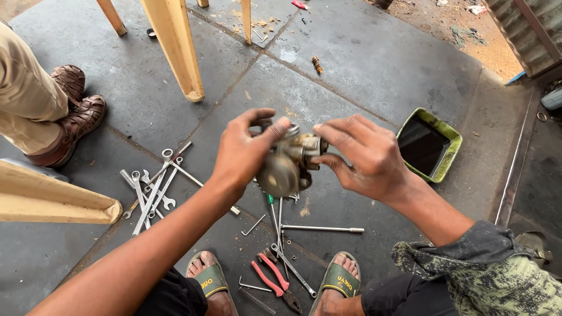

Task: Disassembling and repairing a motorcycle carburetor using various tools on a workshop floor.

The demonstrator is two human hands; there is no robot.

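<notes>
Both hands (243,152) (369,155) raised, gripping carburetor-like part (287,167).

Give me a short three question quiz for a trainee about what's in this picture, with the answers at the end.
1. True or false: both hands hold the metal engine part above the floor.
2. Which lies on the floor near the left forearm? A) a heap of spanners B) a hammer C) a saw
3. What colour are the handles of the pliers between the sandals?

Key
1. True: left hand and right hand both grip it.
2. A, the spanners.
3. Red.
</notes>
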